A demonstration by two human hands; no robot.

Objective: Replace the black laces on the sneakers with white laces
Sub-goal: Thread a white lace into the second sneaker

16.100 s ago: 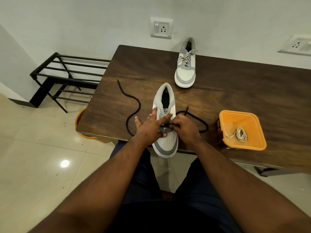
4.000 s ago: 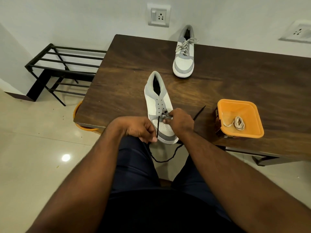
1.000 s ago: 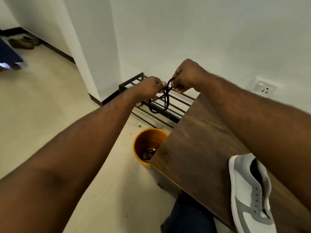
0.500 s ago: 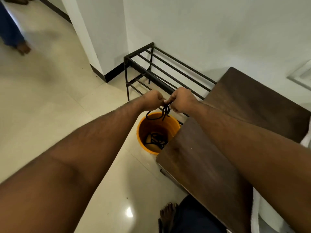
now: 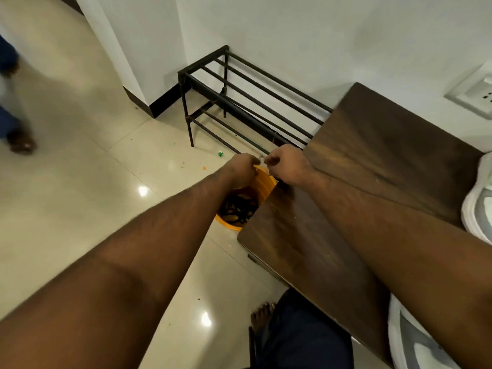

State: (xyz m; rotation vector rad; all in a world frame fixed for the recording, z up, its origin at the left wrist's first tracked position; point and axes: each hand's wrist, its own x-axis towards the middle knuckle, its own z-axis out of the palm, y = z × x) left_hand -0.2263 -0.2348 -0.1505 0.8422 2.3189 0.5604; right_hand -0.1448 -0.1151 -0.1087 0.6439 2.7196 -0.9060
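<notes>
Both my hands hover close together over an orange bucket (image 5: 267,180) on the floor at the table's left corner. My left hand (image 5: 241,169) and my right hand (image 5: 287,165) are curled into loose fists, and no lace shows between them. Black laces (image 5: 239,206) lie bundled inside the bucket. A grey and white sneaker (image 5: 479,203) sits at the right edge of the wooden table (image 5: 359,169). Part of a second sneaker (image 5: 415,342) shows at the bottom right, below my right forearm.
A black metal shoe rack (image 5: 253,102) stands against the wall behind the bucket. Another person's legs (image 5: 12,107) are on the tiled floor at far left. My bare foot (image 5: 262,315) is under the table's near edge. A wall socket (image 5: 476,91) is at upper right.
The black lace bundle that hung between my hands half a second ago is gone from them, and more lace lies in the bucket. My hands have dropped lower over the bucket.
</notes>
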